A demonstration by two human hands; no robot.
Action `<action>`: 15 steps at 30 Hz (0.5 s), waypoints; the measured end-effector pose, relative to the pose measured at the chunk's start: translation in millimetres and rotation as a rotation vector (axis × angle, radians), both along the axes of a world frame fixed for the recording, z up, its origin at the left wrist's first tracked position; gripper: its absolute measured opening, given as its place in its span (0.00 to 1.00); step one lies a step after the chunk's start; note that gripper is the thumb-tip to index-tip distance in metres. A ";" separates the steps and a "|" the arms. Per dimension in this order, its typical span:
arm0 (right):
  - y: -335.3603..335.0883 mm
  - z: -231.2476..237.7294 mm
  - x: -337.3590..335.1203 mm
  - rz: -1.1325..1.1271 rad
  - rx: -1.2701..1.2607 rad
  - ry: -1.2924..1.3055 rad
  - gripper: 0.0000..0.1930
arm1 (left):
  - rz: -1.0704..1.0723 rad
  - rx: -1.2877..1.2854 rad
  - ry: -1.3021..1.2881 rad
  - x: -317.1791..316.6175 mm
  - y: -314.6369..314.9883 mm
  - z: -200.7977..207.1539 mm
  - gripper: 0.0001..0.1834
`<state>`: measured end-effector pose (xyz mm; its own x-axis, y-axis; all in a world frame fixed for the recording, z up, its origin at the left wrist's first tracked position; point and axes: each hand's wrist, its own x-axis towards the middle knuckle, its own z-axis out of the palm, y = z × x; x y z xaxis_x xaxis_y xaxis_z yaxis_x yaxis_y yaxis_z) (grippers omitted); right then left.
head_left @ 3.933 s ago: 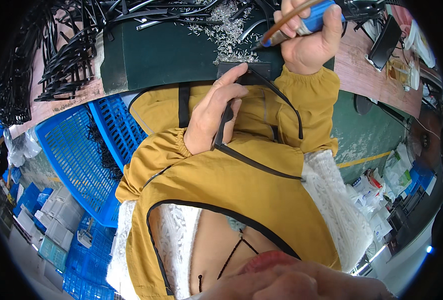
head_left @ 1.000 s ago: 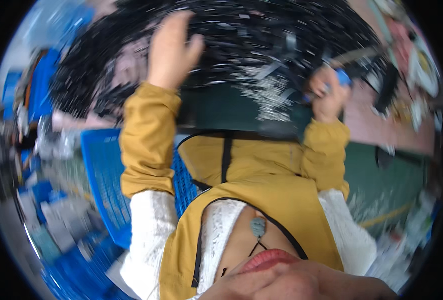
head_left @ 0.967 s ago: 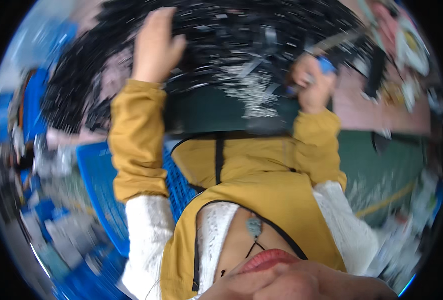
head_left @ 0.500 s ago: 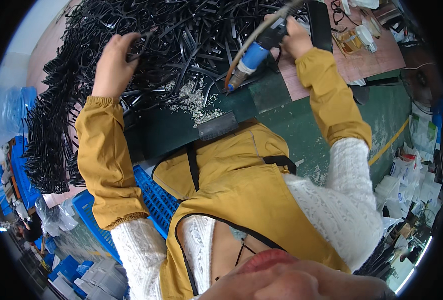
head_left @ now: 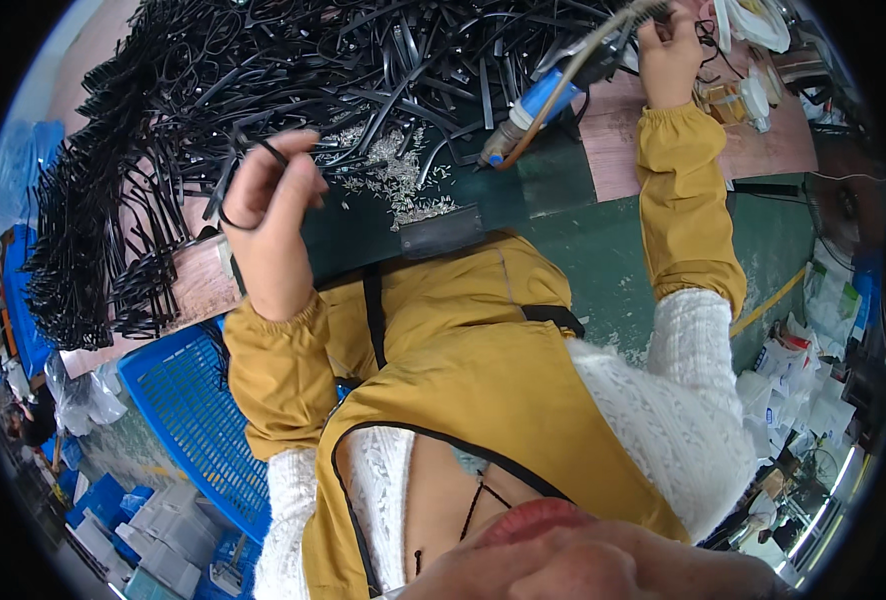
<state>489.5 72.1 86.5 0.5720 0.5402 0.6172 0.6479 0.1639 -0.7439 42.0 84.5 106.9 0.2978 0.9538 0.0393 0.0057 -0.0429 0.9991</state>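
Observation:
My left hand (head_left: 278,220) is raised over the near left table edge, its fingers curled around a thin black eyeglass frame (head_left: 226,195); part of the frame is hidden by the fingers. At the far right of the table my right hand (head_left: 671,65) has its fingers bent together. Whatever they hold is too small to tell. Close beside it is another black eyeglass frame (head_left: 707,38). A blue and black power screwdriver (head_left: 548,95) with a hose lies left of my right hand, apart from it, its tip pointing toward me.
A big heap of black eyeglass parts (head_left: 293,60) covers the far table. Small silvery screws (head_left: 398,165) are scattered on the dark green mat (head_left: 348,235), by a dark metal plate (head_left: 443,232). A blue basket (head_left: 188,390) stands below left; a jar (head_left: 728,100) sits far right.
My left hand has come nearer and turned, carrying the eyeglass frame away from the heap. My right hand has moved away from the screwdriver to the right.

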 end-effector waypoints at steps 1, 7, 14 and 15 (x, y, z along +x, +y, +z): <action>3.7 9.1 1.6 -0.012 -0.015 -0.110 0.07 | -0.006 -0.039 -0.046 -0.8 -7.4 -5.4 0.11; 32.6 -4.4 -35.0 0.365 -0.421 0.260 0.04 | -0.076 -0.275 -0.210 8.7 -28.0 -30.1 0.10; -88.4 -5.6 4.6 0.134 -0.989 -0.969 0.10 | 0.046 -0.482 -0.408 -21.9 -39.6 -44.5 0.09; -113.2 -2.1 -1.7 0.171 -1.022 -0.818 0.11 | 0.072 -0.531 -0.435 -25.1 -39.9 -47.0 0.09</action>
